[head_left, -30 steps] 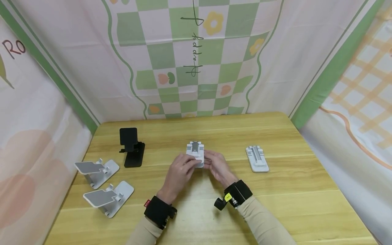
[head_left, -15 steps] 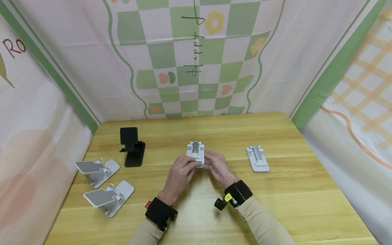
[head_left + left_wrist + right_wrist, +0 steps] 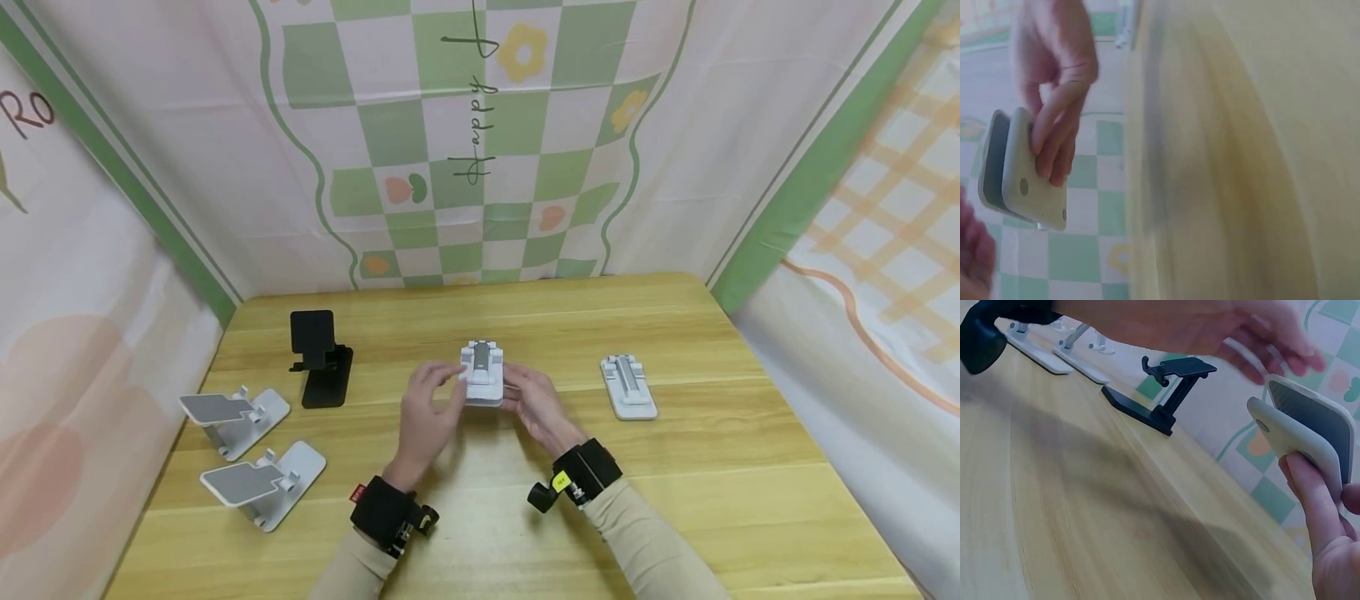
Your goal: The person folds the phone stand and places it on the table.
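Note:
My right hand (image 3: 538,407) holds a folded white phone stand (image 3: 483,385) above the middle of the table, its hinged, grey-padded side facing up. In the right wrist view, fingers lie under the base of the phone stand (image 3: 1300,439) and the thumb is at its side. A narrow gap shows between its base and its upper plate. My left hand (image 3: 423,421) is at the stand's left edge, thumb and fingers spread apart. In the left wrist view, the left fingers (image 3: 974,250) appear apart from the stand, while the right fingers (image 3: 1054,140) press on its underside with round pads.
Another folded white phone stand (image 3: 630,390) lies to the right on the wooden table (image 3: 720,500). Leftward stand an unfolded black phone stand (image 3: 328,387) and two unfolded white ones, a rear one (image 3: 258,421) and a front one (image 3: 288,483). A patterned curtain (image 3: 450,142) hangs behind the table.
My left hand has come off the stand's near end and shifted left, its fingers spreading. The stand has risen and tilted slightly in my right hand, which keeps its hold.

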Available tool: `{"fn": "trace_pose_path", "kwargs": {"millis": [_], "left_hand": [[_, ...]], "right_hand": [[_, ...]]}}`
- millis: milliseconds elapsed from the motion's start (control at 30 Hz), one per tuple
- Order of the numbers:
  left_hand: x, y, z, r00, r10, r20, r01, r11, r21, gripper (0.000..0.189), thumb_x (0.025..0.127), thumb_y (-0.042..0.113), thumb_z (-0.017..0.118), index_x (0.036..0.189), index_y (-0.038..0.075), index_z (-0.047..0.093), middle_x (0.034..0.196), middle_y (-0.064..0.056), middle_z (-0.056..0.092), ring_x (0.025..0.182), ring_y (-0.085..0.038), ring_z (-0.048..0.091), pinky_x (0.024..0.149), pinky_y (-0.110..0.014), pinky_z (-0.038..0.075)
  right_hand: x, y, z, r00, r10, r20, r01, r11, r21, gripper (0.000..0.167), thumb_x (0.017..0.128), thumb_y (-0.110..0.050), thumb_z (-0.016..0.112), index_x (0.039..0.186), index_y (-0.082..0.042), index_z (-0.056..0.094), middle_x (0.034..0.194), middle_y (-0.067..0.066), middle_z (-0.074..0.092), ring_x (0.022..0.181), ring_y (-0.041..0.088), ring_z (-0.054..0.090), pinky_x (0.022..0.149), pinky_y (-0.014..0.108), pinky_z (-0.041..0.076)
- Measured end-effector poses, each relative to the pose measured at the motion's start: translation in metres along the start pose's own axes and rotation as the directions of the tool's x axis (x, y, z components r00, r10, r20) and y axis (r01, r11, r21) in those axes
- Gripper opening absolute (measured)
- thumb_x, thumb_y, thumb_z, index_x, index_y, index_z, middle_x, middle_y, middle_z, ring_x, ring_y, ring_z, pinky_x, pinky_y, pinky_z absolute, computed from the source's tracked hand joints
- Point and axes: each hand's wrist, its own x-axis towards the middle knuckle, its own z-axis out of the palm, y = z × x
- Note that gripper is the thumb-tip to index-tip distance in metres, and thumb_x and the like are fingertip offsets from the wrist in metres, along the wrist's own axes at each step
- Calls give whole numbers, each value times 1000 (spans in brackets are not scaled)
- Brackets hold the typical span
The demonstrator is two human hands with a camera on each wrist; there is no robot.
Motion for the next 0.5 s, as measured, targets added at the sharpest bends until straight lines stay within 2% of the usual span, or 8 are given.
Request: {"fn": "trace_pose_path", "kwargs": {"millis": [33,67,100,167,233,367,500], "left_hand": [[1,0,-1,996,-84,-18,83,995,-47,21,93,6,72,113,-1,72,111,-16,68,101,-29,64,89,-39,57],[2,-1,-2,985,-171,-23,169,982,-90,23,96,8,71,116,-2,71,112,-17,68,102,-29,64,88,-37,57],[3,-2,-3,967,-255,-16,250,959,-130,26,98,10,69,120,-2,70,115,-17,67,102,-29,64,88,-36,56],[5,-4,-5,917,-397,26,395,901,-182,31,101,17,66,127,-2,66,119,-17,66,104,-28,64,87,-35,57],[7,-5,-6,861,-501,90,508,833,-220,38,104,22,64,134,-1,62,125,-16,65,108,-29,65,89,-38,58],[9,-9,-6,766,-617,183,642,717,-271,44,106,27,60,139,0,58,131,-17,62,109,-27,67,92,-41,59],[10,-13,-5,686,-682,251,723,602,-340,48,105,30,62,142,1,55,133,-18,63,107,-24,67,92,-37,58]], "right_hand": [[0,0,0,1000,-2,-1,2,1000,-4,45,109,-11,46,147,14,41,135,29,60,91,18,75,85,31,61],[0,0,0,1000,-4,-1,4,1000,-9,46,109,-11,46,147,14,40,135,30,60,91,19,75,85,31,61],[-1,0,0,1000,-6,0,6,1000,-12,46,109,-11,46,147,15,40,135,31,60,91,19,75,85,32,62],[-1,0,0,1000,-10,15,10,1000,-21,46,110,-11,46,147,15,39,136,31,59,91,19,75,85,32,62],[-2,-1,0,1000,-13,26,14,1000,-27,46,110,-11,46,147,15,39,135,32,59,91,18,75,85,32,62],[-3,-1,0,998,-18,52,20,999,-30,47,109,-11,46,147,16,39,134,31,61,92,18,75,85,32,62],[-4,-1,-1,998,-21,65,23,999,-33,47,109,-11,47,147,16,39,133,30,62,93,18,75,85,31,62]]}}
